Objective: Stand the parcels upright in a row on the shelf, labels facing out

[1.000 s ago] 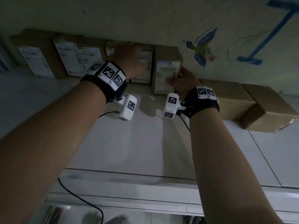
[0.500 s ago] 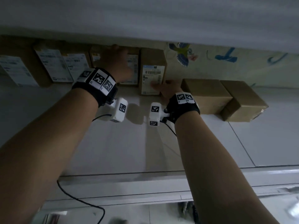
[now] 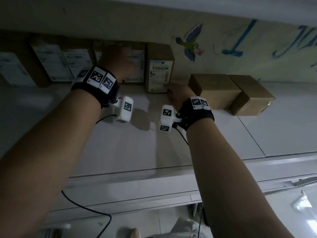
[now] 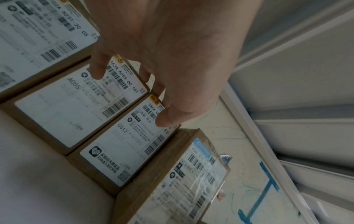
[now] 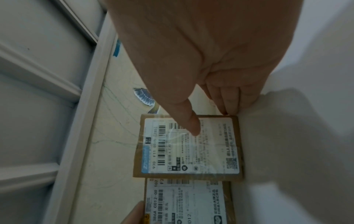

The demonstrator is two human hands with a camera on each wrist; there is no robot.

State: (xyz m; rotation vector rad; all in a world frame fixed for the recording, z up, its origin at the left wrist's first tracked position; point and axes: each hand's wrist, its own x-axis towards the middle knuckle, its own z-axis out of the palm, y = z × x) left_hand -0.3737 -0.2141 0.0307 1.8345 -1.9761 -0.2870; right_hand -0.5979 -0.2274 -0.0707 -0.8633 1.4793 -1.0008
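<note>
A white shelf (image 3: 171, 148) is seen along a cream back wall (image 3: 223, 66), on which a blue bird sticker (image 3: 190, 44) is stuck. A row of brown cardboard parcels is stood upright at the shelf's rear edge, white labels facing out. Toward the right end of the shelf, two plain brown cardboard boxes (image 3: 216, 90) are laid flat, touching each other, with no label shown.

At the right end of the upright row, the tape-covered brown parcel with a blue-edged white label (image 3: 159, 75) is stood touching the parcel labelled C012 (image 4: 122, 153), which in turn is pressed against the parcel labelled A055 (image 4: 76, 112). More labelled parcels are seen further toward the left end, blurred.

The left hand (image 3: 118, 64) is laid over the top of the C012 parcel; its grip is closed on that parcel, with the thumb (image 4: 164, 119) pressed on the label's upper part and the fingers curled over the top edge behind. Another fingertip (image 4: 97, 71) is rested on the A055 label.

The right hand (image 3: 178, 95) is set at the lower right corner of the blue-edged parcel; its grip is closed on it, the thumb (image 5: 191, 125) being pressed on the label and the fingers (image 5: 231, 100) curled round the right side.

A black band with square markers and a white camera block is worn on each wrist.
</note>
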